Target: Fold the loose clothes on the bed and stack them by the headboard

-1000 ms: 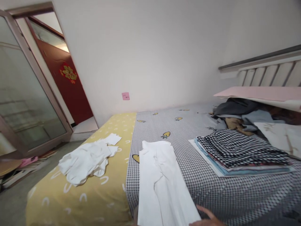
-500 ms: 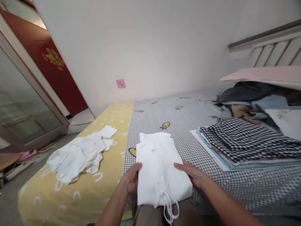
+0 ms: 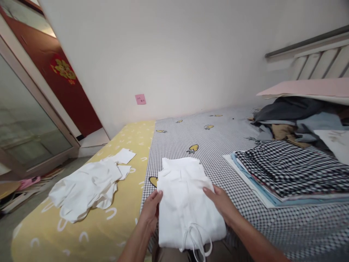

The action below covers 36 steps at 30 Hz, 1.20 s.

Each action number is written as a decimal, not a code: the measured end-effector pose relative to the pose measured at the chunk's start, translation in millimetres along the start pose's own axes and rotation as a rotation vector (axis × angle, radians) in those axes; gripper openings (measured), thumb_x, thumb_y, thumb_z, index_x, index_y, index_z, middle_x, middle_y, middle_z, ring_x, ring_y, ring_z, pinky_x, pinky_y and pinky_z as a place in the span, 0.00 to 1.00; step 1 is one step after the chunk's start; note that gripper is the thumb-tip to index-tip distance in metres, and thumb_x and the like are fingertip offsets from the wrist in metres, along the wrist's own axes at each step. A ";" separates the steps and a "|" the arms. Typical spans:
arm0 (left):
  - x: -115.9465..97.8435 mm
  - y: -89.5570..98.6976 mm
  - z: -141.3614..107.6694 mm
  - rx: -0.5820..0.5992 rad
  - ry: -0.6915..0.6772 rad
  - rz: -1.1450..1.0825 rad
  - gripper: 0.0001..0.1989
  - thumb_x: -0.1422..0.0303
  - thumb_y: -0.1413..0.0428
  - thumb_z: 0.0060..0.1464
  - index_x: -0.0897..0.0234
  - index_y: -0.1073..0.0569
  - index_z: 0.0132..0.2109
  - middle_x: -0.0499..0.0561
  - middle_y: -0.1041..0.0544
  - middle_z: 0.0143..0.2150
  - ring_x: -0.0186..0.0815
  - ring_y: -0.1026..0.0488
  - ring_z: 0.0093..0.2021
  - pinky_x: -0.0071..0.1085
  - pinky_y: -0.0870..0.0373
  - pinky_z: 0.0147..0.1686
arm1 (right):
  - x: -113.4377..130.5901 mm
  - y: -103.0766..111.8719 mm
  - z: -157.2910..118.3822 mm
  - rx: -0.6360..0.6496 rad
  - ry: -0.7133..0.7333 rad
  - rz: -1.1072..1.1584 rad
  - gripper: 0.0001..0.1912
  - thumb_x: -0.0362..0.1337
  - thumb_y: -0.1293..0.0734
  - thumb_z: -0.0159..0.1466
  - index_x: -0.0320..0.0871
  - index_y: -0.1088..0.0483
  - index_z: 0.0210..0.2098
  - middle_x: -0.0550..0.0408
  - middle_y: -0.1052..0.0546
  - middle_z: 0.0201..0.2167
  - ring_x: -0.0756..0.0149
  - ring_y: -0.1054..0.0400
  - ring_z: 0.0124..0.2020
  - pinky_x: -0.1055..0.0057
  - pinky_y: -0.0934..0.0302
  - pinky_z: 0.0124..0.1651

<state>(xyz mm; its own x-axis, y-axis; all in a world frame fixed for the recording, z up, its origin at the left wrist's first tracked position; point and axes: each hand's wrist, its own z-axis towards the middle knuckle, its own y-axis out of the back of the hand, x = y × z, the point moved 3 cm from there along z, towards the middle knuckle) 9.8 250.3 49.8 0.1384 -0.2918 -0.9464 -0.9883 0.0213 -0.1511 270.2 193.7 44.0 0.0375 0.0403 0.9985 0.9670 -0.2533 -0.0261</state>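
A folded white garment point(image 3: 181, 203) with a drawstring bow at its near end lies in front of me, over the bed's edge and my lap. My left hand point(image 3: 151, 209) grips its left side, thumb on top and fingers underneath, partly hidden. On the opposite side my right hand point(image 3: 220, 202) holds the garment the same way, its thumb pressing the cloth. The white drawstring point(image 3: 197, 238) hangs down from the near edge in loops.
On the yellow sheet point(image 3: 122, 214) to the left lies a crumpled white garment point(image 3: 84, 185) with white cards or tags. A stack of folded clothes with a black-and-white checked piece point(image 3: 294, 167) sits at right. Behind it is a pile of dark clothes point(image 3: 289, 109) under a pink board point(image 3: 308, 88).
My right hand has slid slightly along the garment's right side, and the cloth there is more wrinkled. The view has tilted a little, so the garment and hands appear slightly lower.
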 end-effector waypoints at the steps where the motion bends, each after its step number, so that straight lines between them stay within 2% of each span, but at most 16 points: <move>1: -3.3 0.1 4.4 -0.031 -0.032 0.056 0.14 0.61 0.37 0.50 0.63 0.26 0.42 0.52 0.18 0.34 0.42 0.20 0.36 0.38 0.23 0.39 | 1.5 1.0 5.5 -0.043 0.029 -0.124 0.22 0.49 0.36 0.61 0.42 0.24 0.47 0.47 0.17 0.41 0.52 0.23 0.43 0.58 0.30 0.46; 4: -14.2 -1.0 15.1 -0.157 -0.124 0.263 0.11 0.69 0.38 0.47 0.65 0.26 0.40 0.52 0.20 0.33 0.47 0.21 0.41 0.44 0.25 0.45 | 4.6 5.4 20.1 -0.182 0.044 -0.441 0.23 0.41 0.36 0.60 0.42 0.27 0.53 0.46 0.19 0.46 0.51 0.26 0.49 0.56 0.35 0.53; 6: -22.1 -5.5 13.5 -0.233 -0.214 0.371 0.15 0.74 0.40 0.47 0.65 0.25 0.45 0.57 0.21 0.44 0.51 0.25 0.52 0.49 0.31 0.55 | 7.4 8.9 23.9 -0.240 0.065 -0.557 0.28 0.39 0.36 0.60 0.43 0.33 0.59 0.44 0.22 0.52 0.50 0.28 0.52 0.53 0.38 0.55; 7: -26.9 -10.0 8.7 -0.271 -0.315 0.459 0.17 0.76 0.42 0.49 0.65 0.25 0.49 0.60 0.23 0.52 0.51 0.29 0.59 0.51 0.37 0.61 | 10.0 10.5 23.3 -0.281 0.115 -0.631 0.29 0.39 0.37 0.62 0.44 0.36 0.62 0.43 0.25 0.55 0.50 0.30 0.54 0.52 0.38 0.54; 9: -37.0 -26.1 -9.0 -0.343 -0.677 0.730 0.21 0.78 0.47 0.55 0.63 0.27 0.55 0.62 0.30 0.63 0.48 0.38 0.67 0.55 0.50 0.68 | 17.1 11.7 17.8 -0.419 0.289 -0.799 0.27 0.40 0.42 0.66 0.46 0.39 0.65 0.43 0.30 0.61 0.49 0.34 0.59 0.50 0.40 0.56; 11: -38.4 -52.4 -31.1 -0.342 -1.173 1.059 0.21 0.78 0.51 0.60 0.61 0.28 0.58 0.61 0.32 0.66 0.45 0.41 0.70 0.56 0.59 0.70 | 20.9 4.8 11.5 -0.513 0.507 -0.926 0.24 0.39 0.46 0.70 0.47 0.38 0.63 0.44 0.30 0.61 0.50 0.38 0.62 0.46 0.44 0.60; 12: -33.4 -66.3 -38.4 -0.292 -1.385 1.204 0.21 0.77 0.51 0.62 0.61 0.29 0.60 0.60 0.32 0.67 0.44 0.42 0.70 0.55 0.60 0.71 | 19.7 -2.2 10.5 -0.501 0.599 -0.973 0.24 0.37 0.48 0.70 0.48 0.37 0.63 0.45 0.29 0.61 0.52 0.38 0.63 0.45 0.48 0.63; 14: -17.6 -86.6 -37.1 -0.184 -1.581 1.400 0.21 0.72 0.50 0.64 0.61 0.32 0.63 0.55 0.34 0.69 0.42 0.44 0.71 0.51 0.62 0.72 | 9.8 -20.0 15.5 -0.377 0.680 -1.066 0.24 0.35 0.49 0.71 0.51 0.37 0.63 0.50 0.28 0.61 0.56 0.39 0.64 0.44 0.54 0.67; 16: -0.5 -94.6 -16.6 -0.162 -1.526 1.524 0.23 0.65 0.51 0.66 0.61 0.35 0.66 0.53 0.34 0.69 0.42 0.41 0.70 0.49 0.58 0.72 | -6.8 -35.3 27.6 -0.230 0.597 -1.170 0.25 0.35 0.47 0.70 0.54 0.38 0.64 0.54 0.30 0.64 0.52 0.43 0.67 0.39 0.59 0.68; 19: 23.4 -87.6 24.3 -0.184 -1.286 1.555 0.24 0.60 0.54 0.67 0.52 0.39 0.68 0.50 0.32 0.67 0.41 0.34 0.66 0.49 0.45 0.67 | -25.3 -40.6 47.2 -0.111 0.386 -1.275 0.25 0.40 0.42 0.69 0.58 0.37 0.65 0.56 0.36 0.68 0.43 0.49 0.70 0.31 0.59 0.65; 22: 41.9 -77.6 47.8 -0.134 -1.145 1.539 0.27 0.59 0.54 0.67 0.43 0.48 0.71 0.45 0.38 0.71 0.42 0.37 0.68 0.50 0.39 0.64 | -15.8 -28.5 66.9 -0.023 0.295 -1.255 0.21 0.39 0.42 0.70 0.59 0.30 0.59 0.57 0.31 0.65 0.48 0.41 0.66 0.42 0.49 0.62; 25: 49.5 -75.2 51.9 -0.124 -1.113 1.514 0.29 0.58 0.54 0.67 0.42 0.52 0.71 0.44 0.41 0.72 0.44 0.39 0.69 0.53 0.39 0.64 | 16.2 -12.3 100.2 -0.123 0.193 -1.202 0.21 0.36 0.47 0.71 0.53 0.25 0.51 0.53 0.23 0.55 0.56 0.32 0.55 0.54 0.43 0.56; 28: 51.2 -76.8 52.2 -0.111 -1.069 1.503 0.28 0.58 0.55 0.67 0.41 0.53 0.71 0.44 0.42 0.72 0.46 0.39 0.69 0.56 0.39 0.64 | 41.5 -14.9 147.1 -0.243 0.196 -1.212 0.22 0.35 0.46 0.70 0.49 0.32 0.60 0.49 0.28 0.61 0.56 0.38 0.61 0.54 0.50 0.60; 31: 50.9 -77.5 52.6 -0.099 -1.045 1.489 0.28 0.56 0.55 0.67 0.40 0.53 0.71 0.43 0.42 0.72 0.46 0.39 0.69 0.57 0.38 0.64 | 41.6 -36.1 191.1 -0.114 0.201 -1.207 0.24 0.38 0.36 0.65 0.53 0.33 0.61 0.50 0.30 0.62 0.53 0.39 0.61 0.53 0.52 0.59; 34: 49.2 -76.7 51.7 -0.092 -1.015 1.448 0.29 0.52 0.54 0.66 0.38 0.53 0.70 0.41 0.42 0.72 0.45 0.39 0.69 0.56 0.39 0.64 | 36.7 -53.0 210.1 0.031 0.198 -1.187 0.14 0.38 0.32 0.60 0.51 0.22 0.45 0.51 0.21 0.49 0.54 0.33 0.51 0.54 0.49 0.53; 36: 47.5 -76.8 50.0 -0.085 -0.991 1.418 0.29 0.50 0.54 0.66 0.36 0.52 0.70 0.40 0.42 0.71 0.44 0.40 0.69 0.56 0.39 0.65 | 40.2 -56.1 204.3 0.099 0.248 -1.169 0.08 0.36 0.34 0.61 0.49 0.21 0.35 0.53 0.20 0.40 0.58 0.31 0.46 0.56 0.50 0.52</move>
<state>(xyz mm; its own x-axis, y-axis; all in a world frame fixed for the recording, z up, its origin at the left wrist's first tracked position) 95.4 282.6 2.1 -0.8193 0.5594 -0.1259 -0.3624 -0.3350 0.8697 268.9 407.0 75.8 -0.9155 0.0060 0.4023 0.3992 -0.1114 0.9101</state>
